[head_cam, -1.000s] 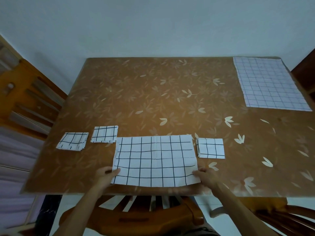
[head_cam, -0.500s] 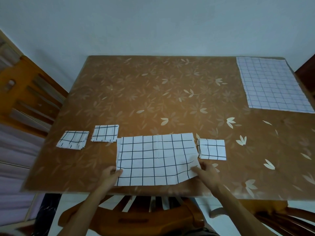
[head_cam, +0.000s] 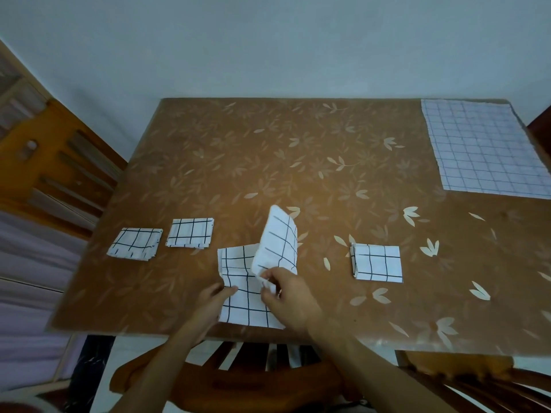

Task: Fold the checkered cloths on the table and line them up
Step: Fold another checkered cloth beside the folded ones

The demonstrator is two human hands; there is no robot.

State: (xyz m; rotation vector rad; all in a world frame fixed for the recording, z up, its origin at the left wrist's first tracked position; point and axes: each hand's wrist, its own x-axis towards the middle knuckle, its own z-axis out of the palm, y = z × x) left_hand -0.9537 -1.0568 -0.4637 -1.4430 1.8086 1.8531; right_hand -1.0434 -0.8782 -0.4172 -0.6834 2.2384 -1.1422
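Low in the centre of the frame, near the front edge of the brown leaf-patterned surface (head_cam: 298,162), lies the half-folded checkered cloth (head_cam: 238,269). Its left part lies flat, while its right part stands up in a curved flap. The right grip (head_cam: 286,299) pinches an edge of that raised flap between thumb and fingertips. The left grip (head_cam: 213,305) holds nothing: its fingers reach out fairly straight and press on the left border of the flat part.

Left of this cloth, two small folded checkered squares lie side by side, the outer square (head_cam: 135,244) slightly lower in the frame than the inner square (head_cam: 190,233). A third folded square (head_cam: 377,263) lies to the right, apart from the hands. In the upper right corner a large fine-checked cloth (head_cam: 483,147) is spread flat. A wooden chair back (head_cam: 238,380) shows below the front edge.
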